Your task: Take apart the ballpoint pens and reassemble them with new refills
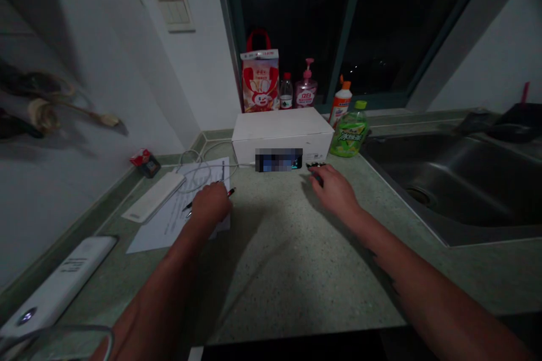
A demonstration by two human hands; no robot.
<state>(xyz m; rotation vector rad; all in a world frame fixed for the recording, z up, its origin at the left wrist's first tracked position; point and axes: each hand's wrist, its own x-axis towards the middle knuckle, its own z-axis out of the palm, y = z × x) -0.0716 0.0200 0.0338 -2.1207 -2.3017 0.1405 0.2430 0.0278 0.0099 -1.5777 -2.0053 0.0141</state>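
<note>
Jutting from under the left hand point(212, 203), its grip hidden, are slim dark pens point(231, 192) on white paper point(158, 234); at the right hand point(333, 185), fingertips' hold unclear, is a small black object point(315, 165).

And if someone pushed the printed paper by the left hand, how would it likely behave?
Probably floppy: the printed paper looks thin and lies flat. The white slab overlapping its left side might pin it there. The pens at the left hand might shift with it.
</note>
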